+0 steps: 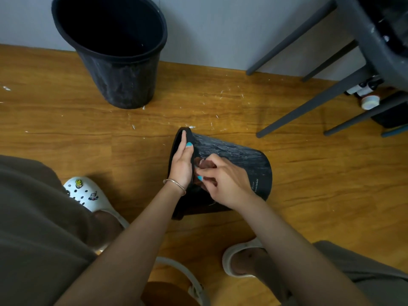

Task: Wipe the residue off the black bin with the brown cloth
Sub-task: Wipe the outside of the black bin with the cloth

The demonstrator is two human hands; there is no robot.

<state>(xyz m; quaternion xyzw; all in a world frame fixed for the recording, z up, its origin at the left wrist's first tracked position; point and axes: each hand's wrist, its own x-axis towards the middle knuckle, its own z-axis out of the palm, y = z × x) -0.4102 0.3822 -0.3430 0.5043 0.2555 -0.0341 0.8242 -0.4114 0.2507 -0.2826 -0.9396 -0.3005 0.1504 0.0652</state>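
A: What is sitting nearest, on this side of the bin (242, 155)?

B: Two feet in white clogs (87, 193) are resting on the wooden floor (66, 129); the left one, carrying small charms, is lying to the left of the bin, and the other one is sitting just nearer than it, to the right. Both forearms are reaching forward between them.

A: And the bin itself?

B: It is lying on its side on the floor, mouth pointing left and base to the right. Whitish streaks are covering its upper wall, and small pale lettering is showing near the base.

A: How are the hands sitting on it?

B: The left hand (182, 166) is gripping the rim at the mouth, thumb lying on the outer wall and fingers going inside. A thin bangle is circling that wrist. The right hand (223, 182) is curling its grip round the brown cloth (205, 165), pressing it against the wall just right of the rim, touching the left hand.

A: Beyond the bin?

B: White flecks are lying scattered on the floor past it. Farther left, a second black bin (114, 51) is standing upright by the grey wall. Far right of the bin, grey chair legs (313, 107) are slanting down, with a few small bottles (369, 101) lying under them.
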